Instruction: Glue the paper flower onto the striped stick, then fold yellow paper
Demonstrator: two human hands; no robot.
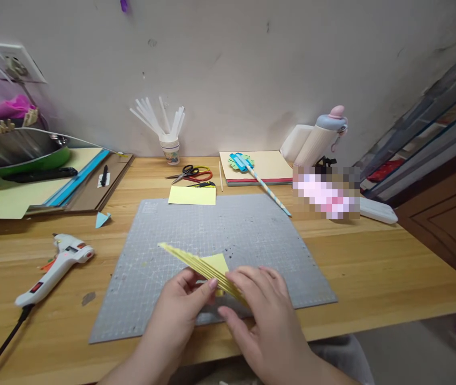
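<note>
A strip of pleated yellow paper slants above the grey cutting mat, its folds stacked closely together. My left hand is closed on it near the middle, thumb on the near side. Around its lower right end curl the fingers of my right hand, with the thumb lower and a little apart; that end is partly hidden. Behind the pleats, a flat yellow piece of paper shows over the mat.
A white glue gun lies at left. Behind the mat are yellow paper, scissors, a cutter and a cup of straws. A blue paper flower on a striped stick crosses a pad. A bottle stands back right.
</note>
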